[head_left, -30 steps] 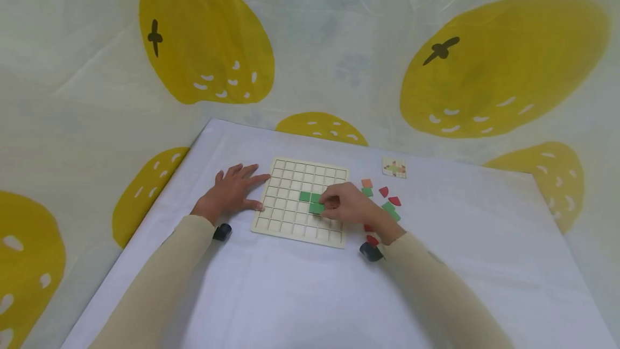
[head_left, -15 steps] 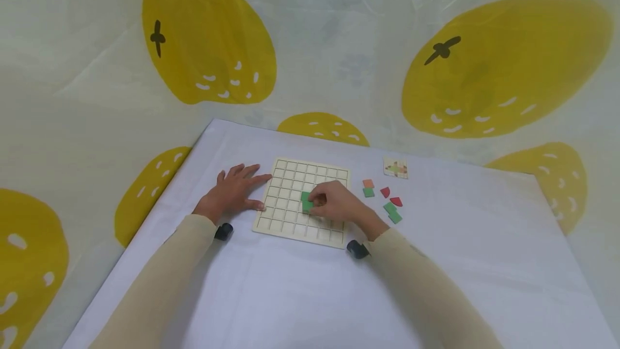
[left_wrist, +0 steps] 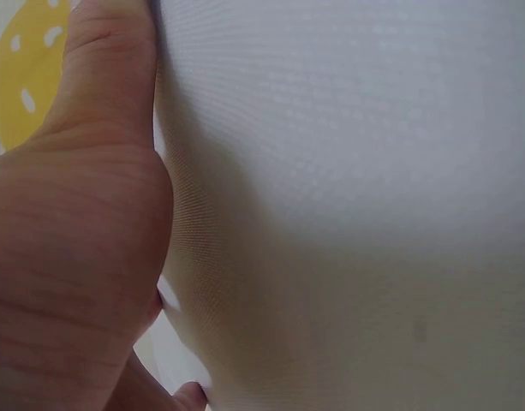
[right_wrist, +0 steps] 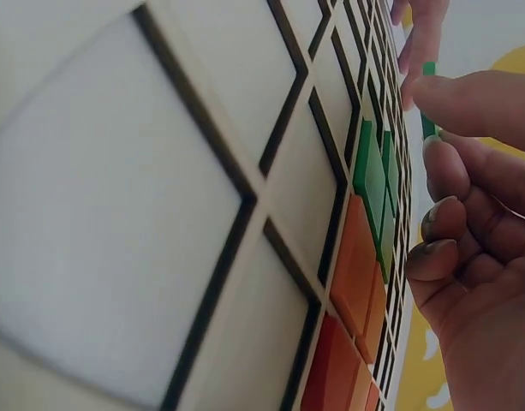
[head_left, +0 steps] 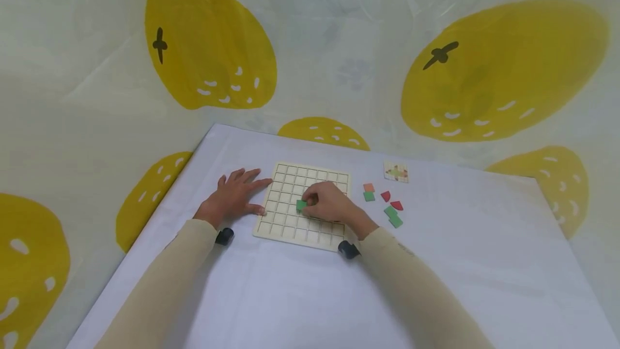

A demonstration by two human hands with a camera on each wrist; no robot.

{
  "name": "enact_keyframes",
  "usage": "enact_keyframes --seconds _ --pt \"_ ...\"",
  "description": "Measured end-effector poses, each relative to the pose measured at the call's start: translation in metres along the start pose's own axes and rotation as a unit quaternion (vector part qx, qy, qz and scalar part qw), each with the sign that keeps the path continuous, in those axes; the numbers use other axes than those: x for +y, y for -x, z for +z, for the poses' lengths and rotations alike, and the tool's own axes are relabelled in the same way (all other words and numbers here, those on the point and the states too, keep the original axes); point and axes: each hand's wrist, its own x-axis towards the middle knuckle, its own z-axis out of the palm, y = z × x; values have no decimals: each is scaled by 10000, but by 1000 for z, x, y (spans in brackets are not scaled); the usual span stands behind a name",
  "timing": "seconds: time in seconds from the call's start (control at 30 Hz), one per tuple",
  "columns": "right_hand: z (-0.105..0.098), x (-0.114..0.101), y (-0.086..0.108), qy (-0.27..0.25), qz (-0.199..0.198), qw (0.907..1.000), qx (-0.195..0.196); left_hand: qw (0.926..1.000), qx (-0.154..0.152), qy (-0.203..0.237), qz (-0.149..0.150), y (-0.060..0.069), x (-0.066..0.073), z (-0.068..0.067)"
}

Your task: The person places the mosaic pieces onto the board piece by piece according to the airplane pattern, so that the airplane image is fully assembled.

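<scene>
A pale gridded board [head_left: 278, 225] lies on the white table. The right hand [head_left: 331, 203] is over its middle, pinching a green square tile [head_left: 301, 206] between thumb and fingers. In the right wrist view that green tile [right_wrist: 429, 98] stands edge-on in the fingertips of the right hand [right_wrist: 485, 197], off the board's surface. Beyond the grid lines, green tiles [right_wrist: 370, 171], orange tiles [right_wrist: 354, 274] and a red piece [right_wrist: 327, 368] sit on the board. Spread out flat, the left hand [head_left: 232, 196] touches the board's left edge with its fingertips and thumb.
Right of the board lie an orange tile [head_left: 369, 187], a green tile [head_left: 369, 196], two red quarter-round pieces [head_left: 385, 196] and two more green tiles [head_left: 393, 216]. Behind them is a small patterned card [head_left: 396, 172]. A patterned cloth hangs behind the table [head_left: 271, 295].
The right hand has moved left across the board with the green tile, covering other green tiles in the head view. The left hand has stayed at the board's edge.
</scene>
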Motion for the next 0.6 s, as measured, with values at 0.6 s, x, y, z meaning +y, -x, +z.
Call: enact_keyframes --seconds 0.6 --pt "8 -3 -22 305 204 9991 207 9999 85 -8 98 -2 -4 2"
